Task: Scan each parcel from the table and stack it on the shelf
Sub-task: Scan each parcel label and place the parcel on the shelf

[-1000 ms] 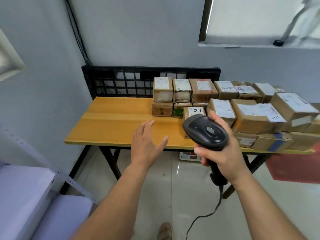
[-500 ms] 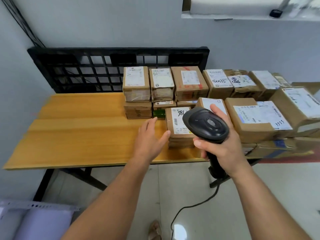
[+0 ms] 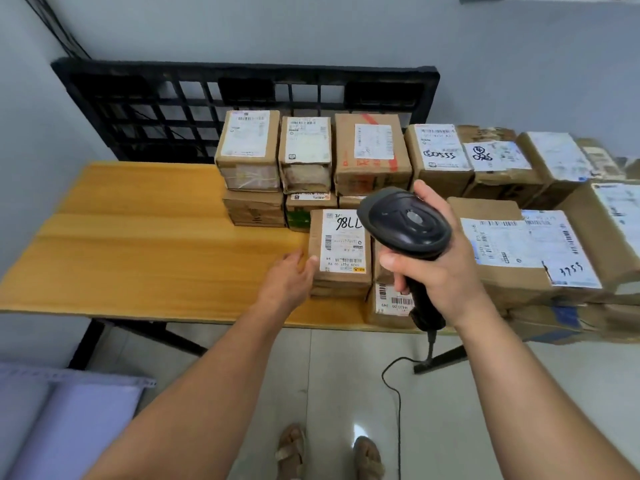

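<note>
At the front middle of the yellow wood surface (image 3: 145, 258), on top of a flatter box: the parcel (image 3: 341, 247), a small brown carton, label up w/ handwritten "98LL" and barcodes. Against its left side, the L grip (image 3: 289, 282): fingers nearly straight and a bit apart, thumb tip at the near left corner of the carton, touching only, not wrapped round it. Just right of the parcel, the R grip (image 3: 440, 271), clamped round the handle of a black scanner (image 3: 405, 223), w/ the scanner head in front of the label's right edge. From the handle bottom down to the floor tiles, a thin black cable (image 3: 394, 382). Below the scanner, a low box (image 3: 388, 303) w/ barcode sticker. Along the back, a row of more parcels (image 3: 249, 147), some stacked two high, labels up. At right, bigger cartons (image 3: 512, 251), close together. Behind all, against the grey wall, a black plastic grid (image 3: 194, 105) standing on edge. At bottom left, well apart from the surface, a corner of the pale shelf (image 3: 69, 417). At bottom centre, two feet in sandals (image 3: 291, 448).
</note>
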### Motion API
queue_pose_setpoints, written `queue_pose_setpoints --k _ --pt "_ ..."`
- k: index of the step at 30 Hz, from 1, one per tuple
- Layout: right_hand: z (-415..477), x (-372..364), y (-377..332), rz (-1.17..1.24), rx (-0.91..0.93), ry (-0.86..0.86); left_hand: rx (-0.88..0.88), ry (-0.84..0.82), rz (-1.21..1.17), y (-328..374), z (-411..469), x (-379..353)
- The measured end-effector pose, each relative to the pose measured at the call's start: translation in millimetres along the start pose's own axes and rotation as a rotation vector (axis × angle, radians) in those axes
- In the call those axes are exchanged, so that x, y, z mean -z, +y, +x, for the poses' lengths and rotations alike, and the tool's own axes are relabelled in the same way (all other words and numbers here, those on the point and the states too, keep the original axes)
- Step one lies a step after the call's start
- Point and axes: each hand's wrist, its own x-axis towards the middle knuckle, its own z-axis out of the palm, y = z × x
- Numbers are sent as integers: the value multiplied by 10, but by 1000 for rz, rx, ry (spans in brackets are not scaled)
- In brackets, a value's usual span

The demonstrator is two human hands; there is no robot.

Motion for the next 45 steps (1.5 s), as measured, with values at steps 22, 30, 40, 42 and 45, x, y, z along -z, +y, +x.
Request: queue_pose_setpoints --k 22,30,40,42,45 --pt "414 253 303 156 -148 -164 265 -11 -632 145 -22 -11" --pt "370 252 197 111 -132 -206 201 -12 -661 -12 -405 194" --pt "-64 10 -158 203 -50 -398 -17 327 -658 -64 -709 640" --pt "-138 -52 -221 214 -40 -432 -42 361 -655 -72 -775 725" --pt "-226 -128 -274 213 -32 -478 -61 406 -639 -112 -859 826"
